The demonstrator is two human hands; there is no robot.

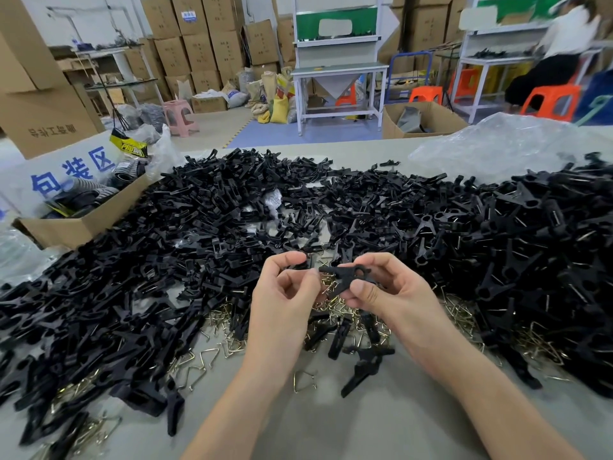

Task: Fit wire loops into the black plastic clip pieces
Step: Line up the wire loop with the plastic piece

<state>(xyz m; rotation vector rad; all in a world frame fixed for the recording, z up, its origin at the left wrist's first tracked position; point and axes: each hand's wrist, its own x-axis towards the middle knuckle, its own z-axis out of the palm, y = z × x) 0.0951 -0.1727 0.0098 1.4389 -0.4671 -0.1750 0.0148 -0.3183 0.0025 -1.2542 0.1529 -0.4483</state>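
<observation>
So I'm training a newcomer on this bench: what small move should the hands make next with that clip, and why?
Probably push the wire loop into the end of the black clip piece. The right hand pinches the piece, the left hand seems to pinch the brass loop against it, and it does not look seated yet.

factory packing floor | stacked cartons [195, 48] | workbenches [341, 69] | clip heap [199, 227]

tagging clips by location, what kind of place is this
Most likely a small factory or packing workshop: stacked cardboard boxes line the back wall, a big heap of black clip pieces covers the table, and metal workbenches stand behind.
</observation>
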